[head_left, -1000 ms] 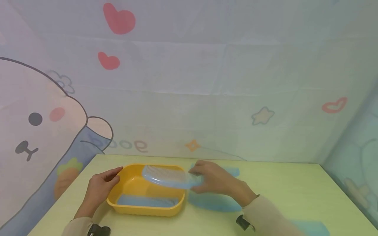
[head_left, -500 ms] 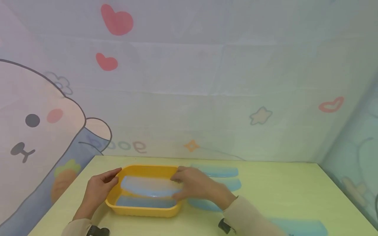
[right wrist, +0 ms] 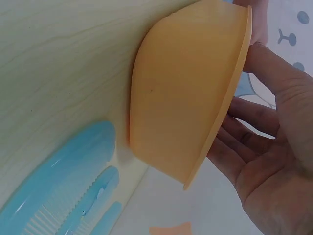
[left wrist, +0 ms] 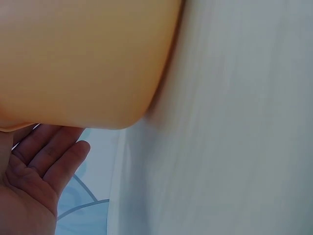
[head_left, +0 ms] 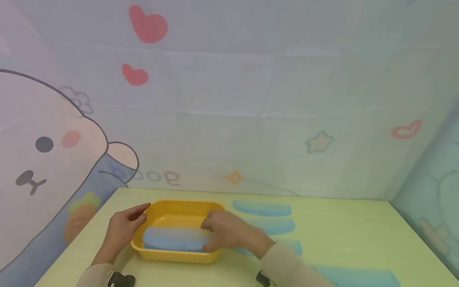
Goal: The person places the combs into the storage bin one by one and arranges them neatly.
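Observation:
In the head view a yellow plastic basin (head_left: 179,256) stands at the left of the table. My left hand (head_left: 122,229) holds its left rim, fingertips along the edge; the left wrist view shows those fingers (left wrist: 54,152) against the outer wall. My right hand (head_left: 227,231) reaches over the right rim and grips the right end of a light-blue comb (head_left: 172,238), lying lengthwise low inside the basin. That comb largely covers another blue comb at the front of the basin. In the right wrist view the basin wall (right wrist: 181,93) hides the held comb.
Right of the basin, several blue combs lie on the table: one at the back (head_left: 263,208), others in front of it, partly behind my right arm. A larger blue piece (head_left: 358,275) lies at the front right. A printed cloth (head_left: 272,99) hangs behind the table.
My right hand has brought the comb left from over the right rim, then down and toward the basin's front, over the other comb. My left hand stays at the rim.

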Demonstrator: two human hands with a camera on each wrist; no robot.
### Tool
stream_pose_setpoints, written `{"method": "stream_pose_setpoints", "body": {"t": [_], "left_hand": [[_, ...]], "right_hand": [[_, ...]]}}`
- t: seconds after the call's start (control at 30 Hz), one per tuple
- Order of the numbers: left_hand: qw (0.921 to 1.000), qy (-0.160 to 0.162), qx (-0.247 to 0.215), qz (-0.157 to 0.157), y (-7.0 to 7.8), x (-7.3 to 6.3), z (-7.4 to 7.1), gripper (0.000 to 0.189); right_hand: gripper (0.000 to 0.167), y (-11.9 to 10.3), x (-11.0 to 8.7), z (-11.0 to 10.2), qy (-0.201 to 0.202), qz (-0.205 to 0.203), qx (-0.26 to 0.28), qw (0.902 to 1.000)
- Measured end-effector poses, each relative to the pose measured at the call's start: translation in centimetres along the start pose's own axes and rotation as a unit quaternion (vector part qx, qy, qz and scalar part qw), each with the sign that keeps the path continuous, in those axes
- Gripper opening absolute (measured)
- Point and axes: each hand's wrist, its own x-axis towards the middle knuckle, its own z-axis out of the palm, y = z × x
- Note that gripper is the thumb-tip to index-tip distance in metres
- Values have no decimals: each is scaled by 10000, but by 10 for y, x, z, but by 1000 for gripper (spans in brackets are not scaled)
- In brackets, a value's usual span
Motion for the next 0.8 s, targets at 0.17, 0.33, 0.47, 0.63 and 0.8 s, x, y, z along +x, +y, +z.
{"method": "stream_pose_setpoints", "body": {"t": [0.17,0.33,0.47,0.63,0.8], "left_hand": [[10000,8,23,5,-2,0,-1,38],[10000,13,-57,-40,-1,-1,0,37],[10000,20,-50,-36,1,-1,0,37],[10000,-19,-71,-6,2,-1,0,37],[9999,-2,-118,-6,4,-2,0,37]], "right_hand": [[23,1,2,3,-59,-92,-42,9999],[33,3,5,4,-115,-259,-114,9995],[33,4,7,5,-170,-371,-179,9990],[32,4,8,6,-266,-462,-174,9984],[33,4,9,7,-366,-485,-233,9979]]}}
